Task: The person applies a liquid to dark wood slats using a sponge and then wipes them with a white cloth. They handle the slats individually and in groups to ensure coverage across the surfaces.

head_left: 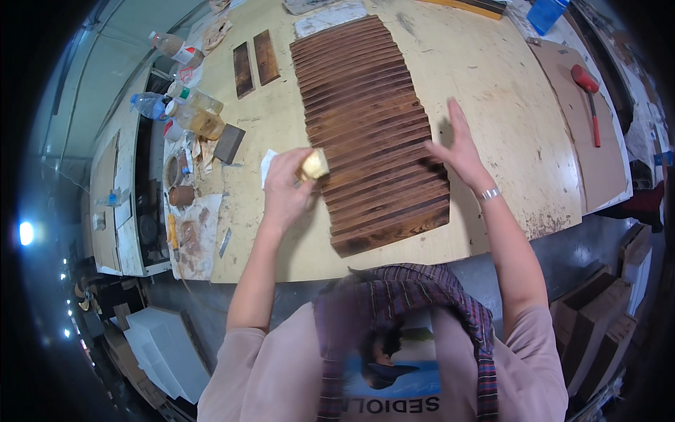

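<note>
A row of dark brown stained wood slats (pixel 373 133) lies side by side down the middle of the workbench, the slat ends slightly uneven. At their left edge my left hand (pixel 287 176) grips a pale yellow sponge-like block (pixel 314 164), its exact kind unclear. A bit of white paper or cloth (pixel 268 167) shows behind that hand. Over the right ends of the slats hovers my right hand (pixel 460 149), fingers spread, holding nothing. Two short stained wood pieces (pixel 254 65) lie apart at the upper left.
Several plastic bottles (pixel 197 121), a grey block (pixel 229 143), a brown cup-like container (pixel 182 195) and a yellow-handled tool (pixel 172 231) crowd the left edge. At right, a red-headed mallet (pixel 585 81) rests on cardboard (pixel 562 105); a blue container (pixel 546 15) stands at the far right corner.
</note>
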Demonstrator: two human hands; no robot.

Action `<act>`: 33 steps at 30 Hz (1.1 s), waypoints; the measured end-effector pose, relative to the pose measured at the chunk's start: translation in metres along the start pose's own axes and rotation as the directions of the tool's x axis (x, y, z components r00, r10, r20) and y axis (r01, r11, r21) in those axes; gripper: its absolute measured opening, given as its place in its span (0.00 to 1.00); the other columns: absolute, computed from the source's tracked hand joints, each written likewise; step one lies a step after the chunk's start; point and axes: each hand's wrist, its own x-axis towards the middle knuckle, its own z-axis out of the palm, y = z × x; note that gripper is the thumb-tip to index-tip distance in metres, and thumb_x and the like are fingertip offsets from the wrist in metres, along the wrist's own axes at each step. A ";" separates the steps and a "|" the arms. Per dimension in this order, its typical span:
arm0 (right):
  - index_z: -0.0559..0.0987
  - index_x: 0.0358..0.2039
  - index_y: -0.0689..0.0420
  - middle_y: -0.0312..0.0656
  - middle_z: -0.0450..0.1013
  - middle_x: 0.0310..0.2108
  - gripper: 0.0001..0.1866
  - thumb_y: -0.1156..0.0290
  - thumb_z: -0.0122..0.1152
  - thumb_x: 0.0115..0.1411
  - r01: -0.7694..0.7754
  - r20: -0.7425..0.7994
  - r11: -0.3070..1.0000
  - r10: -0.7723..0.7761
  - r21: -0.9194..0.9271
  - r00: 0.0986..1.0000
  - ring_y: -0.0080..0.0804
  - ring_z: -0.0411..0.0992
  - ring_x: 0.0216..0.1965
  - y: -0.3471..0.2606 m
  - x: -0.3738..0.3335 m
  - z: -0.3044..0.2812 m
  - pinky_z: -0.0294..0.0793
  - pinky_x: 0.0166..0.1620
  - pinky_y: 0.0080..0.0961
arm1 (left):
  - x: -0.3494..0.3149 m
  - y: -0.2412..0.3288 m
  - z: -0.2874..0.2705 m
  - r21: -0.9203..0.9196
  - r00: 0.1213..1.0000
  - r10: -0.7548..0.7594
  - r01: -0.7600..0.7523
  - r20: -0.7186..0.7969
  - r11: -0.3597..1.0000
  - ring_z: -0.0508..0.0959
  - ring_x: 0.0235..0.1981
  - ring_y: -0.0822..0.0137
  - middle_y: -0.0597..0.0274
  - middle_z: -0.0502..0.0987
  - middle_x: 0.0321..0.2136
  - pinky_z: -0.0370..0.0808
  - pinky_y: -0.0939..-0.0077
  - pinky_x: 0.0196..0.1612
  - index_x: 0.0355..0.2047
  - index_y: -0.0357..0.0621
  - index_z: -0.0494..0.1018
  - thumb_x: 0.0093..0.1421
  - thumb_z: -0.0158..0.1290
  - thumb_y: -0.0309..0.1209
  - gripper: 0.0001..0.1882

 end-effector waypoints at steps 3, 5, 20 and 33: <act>0.46 0.72 0.68 0.60 0.43 0.74 0.65 0.59 0.79 0.43 -0.138 0.093 0.977 0.124 0.163 0.988 0.52 0.39 0.76 0.011 -0.073 -0.013 0.41 0.75 0.37 | -0.002 0.016 0.020 -0.083 0.998 0.016 -0.012 0.056 0.996 0.75 0.52 0.52 0.53 0.79 0.48 0.73 0.62 0.56 0.50 0.41 0.77 0.45 0.62 0.16 0.28; 0.46 0.72 0.68 0.61 0.44 0.74 0.67 0.60 0.81 0.40 -0.176 0.165 0.976 0.154 0.131 0.974 0.53 0.41 0.75 0.008 -0.106 -0.001 0.40 0.75 0.38 | 0.010 0.030 0.039 -0.084 0.995 0.072 -0.066 0.063 0.994 0.76 0.52 0.52 0.53 0.79 0.49 0.73 0.62 0.56 0.50 0.41 0.77 0.45 0.63 0.17 0.27; 0.55 0.71 0.61 0.54 0.61 0.68 0.66 0.57 0.83 0.34 -0.179 0.020 0.983 0.178 0.043 0.984 0.54 0.56 0.69 -0.003 -0.122 0.030 0.45 0.74 0.44 | 0.059 0.090 0.104 -0.120 0.914 0.325 -0.304 0.243 0.945 0.75 0.52 0.53 0.56 0.79 0.48 0.72 0.60 0.57 0.48 0.42 0.77 0.50 0.59 0.17 0.23; 0.59 0.70 0.58 0.54 0.63 0.66 0.62 0.56 0.82 0.35 -0.175 -0.008 0.981 0.177 0.085 0.984 0.53 0.58 0.68 -0.001 -0.124 0.031 0.46 0.74 0.44 | 0.042 0.104 0.095 -0.078 0.910 0.360 -0.351 0.204 0.933 0.77 0.47 0.52 0.55 0.80 0.44 0.73 0.59 0.54 0.45 0.42 0.78 0.47 0.60 0.18 0.22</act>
